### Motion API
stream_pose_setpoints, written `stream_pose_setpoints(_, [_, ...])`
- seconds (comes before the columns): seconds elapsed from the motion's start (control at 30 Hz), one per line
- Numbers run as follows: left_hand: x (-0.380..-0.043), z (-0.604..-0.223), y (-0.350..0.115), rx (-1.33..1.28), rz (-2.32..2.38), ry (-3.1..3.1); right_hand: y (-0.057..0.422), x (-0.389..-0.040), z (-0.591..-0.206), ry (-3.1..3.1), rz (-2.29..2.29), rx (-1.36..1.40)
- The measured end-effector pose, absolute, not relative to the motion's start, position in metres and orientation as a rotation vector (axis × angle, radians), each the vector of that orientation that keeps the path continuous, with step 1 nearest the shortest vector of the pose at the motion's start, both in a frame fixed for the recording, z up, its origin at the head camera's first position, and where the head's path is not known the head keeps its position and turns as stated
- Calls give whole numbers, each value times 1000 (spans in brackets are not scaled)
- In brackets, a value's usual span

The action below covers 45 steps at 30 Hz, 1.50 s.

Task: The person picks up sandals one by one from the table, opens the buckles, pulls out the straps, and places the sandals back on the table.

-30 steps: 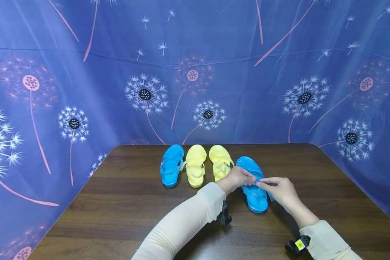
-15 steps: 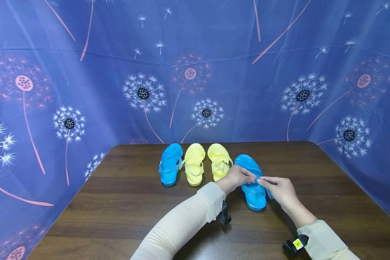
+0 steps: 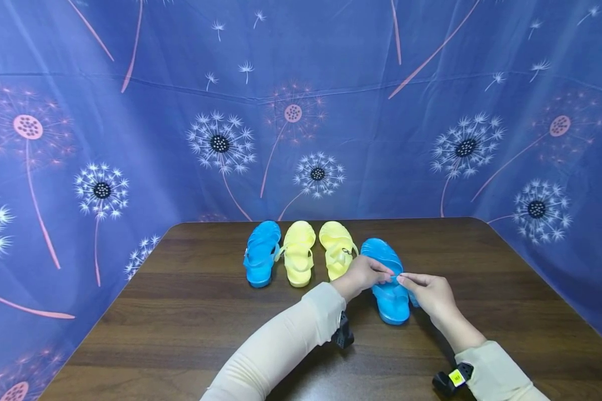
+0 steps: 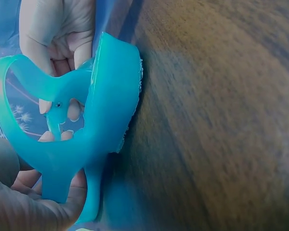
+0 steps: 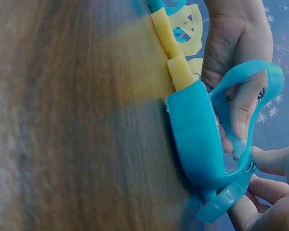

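A blue sandal (image 3: 393, 311) stands on its sole toward the right of the table, toe pointing away from me. My left hand (image 3: 365, 274) reaches in from its left side and pinches the sandal's ankle strap (image 4: 55, 156) between thumb and fingers. On the other side, my right hand (image 3: 432, 294) pinches the strap near its buckle, fingertips almost meeting the left ones above the sandal. A small hole shows in the strap end (image 4: 58, 111) between the fingers in the left wrist view. From the right wrist, the heel (image 5: 195, 137) rests on the wood and a loose strap end (image 5: 224, 199) sticks out.
To the left, two yellow sandals (image 3: 299, 273) (image 3: 335, 267) and another blue sandal (image 3: 258, 275) stand in a row near the back edge of the brown table (image 3: 180, 312). A blue dandelion-print curtain (image 3: 381, 184) hangs behind the table.
The head view has shifted slightly. Both hands stay at the strap of the blue sandal, with only small movements of the fingertips.
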State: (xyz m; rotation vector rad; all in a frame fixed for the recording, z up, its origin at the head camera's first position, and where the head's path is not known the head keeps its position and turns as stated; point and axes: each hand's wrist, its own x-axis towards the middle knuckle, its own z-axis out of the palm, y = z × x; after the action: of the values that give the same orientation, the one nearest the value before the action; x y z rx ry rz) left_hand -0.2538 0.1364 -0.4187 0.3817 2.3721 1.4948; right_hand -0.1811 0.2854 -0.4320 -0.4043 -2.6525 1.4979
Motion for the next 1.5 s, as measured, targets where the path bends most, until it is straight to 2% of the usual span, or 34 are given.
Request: stream_pose_setpoints(1.5, [-249, -416, 127, 425, 1328, 2492, 271, -175, -435, -2451, 1757, -603])
